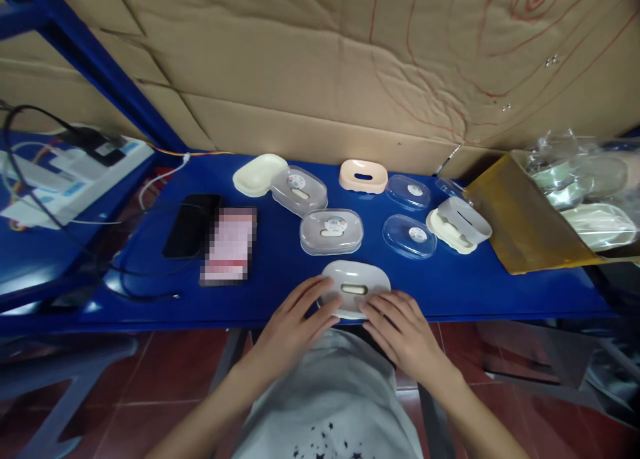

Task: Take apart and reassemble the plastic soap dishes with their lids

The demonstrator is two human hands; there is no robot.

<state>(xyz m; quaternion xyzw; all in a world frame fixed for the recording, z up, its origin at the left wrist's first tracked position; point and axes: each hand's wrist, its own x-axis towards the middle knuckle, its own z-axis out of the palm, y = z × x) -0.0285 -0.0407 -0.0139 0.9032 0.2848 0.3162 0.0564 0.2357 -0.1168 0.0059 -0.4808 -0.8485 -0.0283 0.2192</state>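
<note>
A grey oval soap dish with a slot in its middle lies at the front edge of the blue table, a cream part showing through the slot. My left hand grips its left side, fingers bent over the rim. On the right side my right hand holds it the same way. Just behind it sits a lidded soap dish with a round label under its clear cover. Another covered soap dish stands farther back, against a cream tray.
Two clear lids lie right of centre, near a peach dish. A grey dish leans on a cream tray. At right is a cardboard box; at left, phones, cables and a power strip.
</note>
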